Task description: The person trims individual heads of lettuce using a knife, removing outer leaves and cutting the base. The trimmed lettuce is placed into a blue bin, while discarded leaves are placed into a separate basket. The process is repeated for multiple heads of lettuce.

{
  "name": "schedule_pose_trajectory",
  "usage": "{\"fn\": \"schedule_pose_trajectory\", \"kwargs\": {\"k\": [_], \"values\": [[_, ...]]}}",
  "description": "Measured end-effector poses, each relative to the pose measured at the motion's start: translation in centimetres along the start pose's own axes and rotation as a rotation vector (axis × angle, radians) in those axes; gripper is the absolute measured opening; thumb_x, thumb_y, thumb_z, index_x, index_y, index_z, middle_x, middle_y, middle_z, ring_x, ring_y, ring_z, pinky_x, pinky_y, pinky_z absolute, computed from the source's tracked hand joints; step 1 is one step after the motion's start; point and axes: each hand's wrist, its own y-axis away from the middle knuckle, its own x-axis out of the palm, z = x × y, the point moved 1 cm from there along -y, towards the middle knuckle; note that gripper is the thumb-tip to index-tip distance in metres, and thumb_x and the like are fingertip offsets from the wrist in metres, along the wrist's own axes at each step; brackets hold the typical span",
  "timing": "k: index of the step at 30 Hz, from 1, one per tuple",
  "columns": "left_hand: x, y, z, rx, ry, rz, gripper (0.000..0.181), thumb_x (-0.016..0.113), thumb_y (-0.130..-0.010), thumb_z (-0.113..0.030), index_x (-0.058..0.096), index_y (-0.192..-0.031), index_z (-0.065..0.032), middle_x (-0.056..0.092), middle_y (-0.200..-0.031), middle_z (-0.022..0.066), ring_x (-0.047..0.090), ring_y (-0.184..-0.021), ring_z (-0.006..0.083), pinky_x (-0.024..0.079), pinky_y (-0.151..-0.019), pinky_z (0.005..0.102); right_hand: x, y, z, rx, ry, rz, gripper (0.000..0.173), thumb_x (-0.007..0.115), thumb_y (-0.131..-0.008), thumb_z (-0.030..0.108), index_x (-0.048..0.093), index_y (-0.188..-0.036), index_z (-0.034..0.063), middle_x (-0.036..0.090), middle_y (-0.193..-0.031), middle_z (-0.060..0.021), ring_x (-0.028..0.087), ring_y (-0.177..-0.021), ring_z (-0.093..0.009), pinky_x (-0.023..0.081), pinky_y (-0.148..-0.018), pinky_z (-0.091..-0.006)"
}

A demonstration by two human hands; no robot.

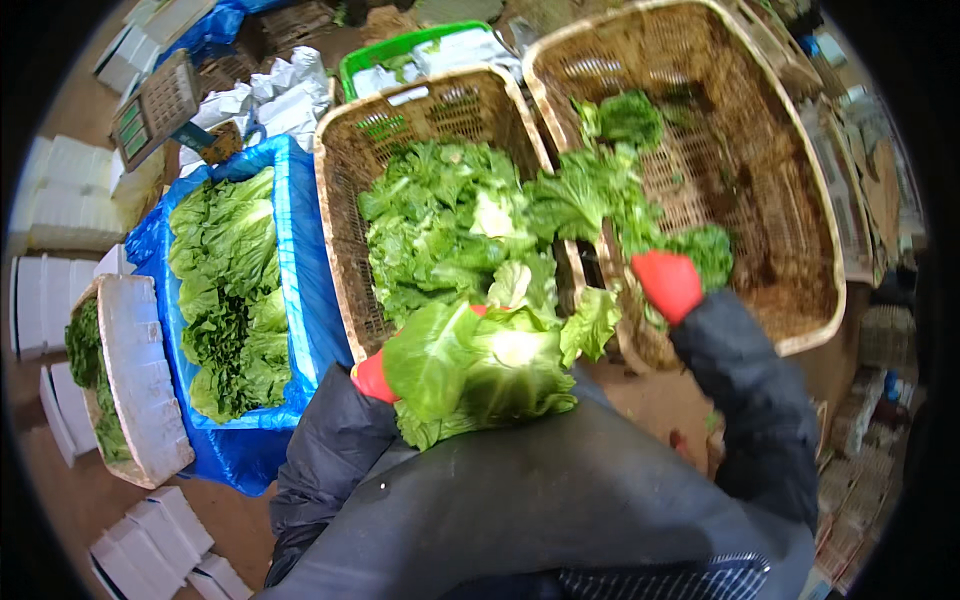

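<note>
My left hand, in a red glove, grips a head of leafy green lettuce over my lap, its pale cut base facing up. Part of that hand is hidden behind the leaves. A loose leaf sticks out at the lettuce's right side. My right hand, also red-gloved, is at the near left part of the right-hand crate, beside some green leaves. Its fingers are curled and blurred; whether it holds something is unclear. Straight ahead, a dirty plastic crate holds a heap of lettuce leaves.
On the left, a blue-lined box holds lettuce heads. A scale display rises behind it. A foam box with greens and several white boxes stand farther left. A green crate lies beyond.
</note>
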Motion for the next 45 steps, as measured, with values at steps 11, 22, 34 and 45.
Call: {"fn": "schedule_pose_trajectory", "kwargs": {"k": [11,22,34,45], "values": [[-0.5,-4.9,5.8,-0.011,1.089,-0.354,0.047,0.054,-0.087,-0.018,0.04,-0.131,-0.0061,0.054,-0.118,0.0103,0.053,-0.102,0.0221,0.044,-0.085,0.0334,-8.0,-3.8,7.8,0.219,-2.308,-0.014,0.039,0.063,-0.081,0.008,0.054,-0.119,0.0063,0.06,-0.111,-0.0074,0.06,-0.096,-0.024,0.05,-0.083,-0.0343],[0.3,-3.0,7.2,0.064,0.899,-0.453,0.066,0.051,-0.087,-0.019,0.019,-0.145,-0.0118,0.043,-0.135,0.0094,0.048,-0.118,0.0211,0.04,-0.099,0.0341,-15.5,-6.2,11.5,-0.248,-0.705,-0.445,0.05,0.072,-0.059,0.005,0.06,-0.108,0.0108,0.058,-0.101,-0.0128,0.06,-0.087,-0.031,0.05,-0.073,-0.0355],[-6.0,0.2,21.3,-0.339,-0.56,0.177,0.059,0.064,-0.081,-0.033,0.045,-0.135,-0.019,0.055,-0.125,0.0076,0.05,-0.119,0.031,0.045,-0.092,0.0441,-16.1,-4.4,1.3,0.055,-2.115,-0.41,0.016,0.046,-0.093,0.012,0.058,-0.101,0.0039,0.062,-0.086,-0.0054,0.06,-0.07,-0.017,0.052,-0.061,-0.0309],[-4.7,-9.1,-5.9,0.298,-0.016,-0.322,0.061,0.058,-0.088,-0.026,0.032,-0.142,-0.0134,0.06,-0.118,0.0136,0.056,-0.11,0.0232,0.041,-0.095,0.0321,-11.5,-5.7,7.5,-0.051,-2.483,-0.496,0.021,0.05,-0.092,0.011,0.056,-0.109,0.0028,0.061,-0.098,-0.0061,0.06,-0.083,-0.017,0.051,-0.07,-0.0311]]}}
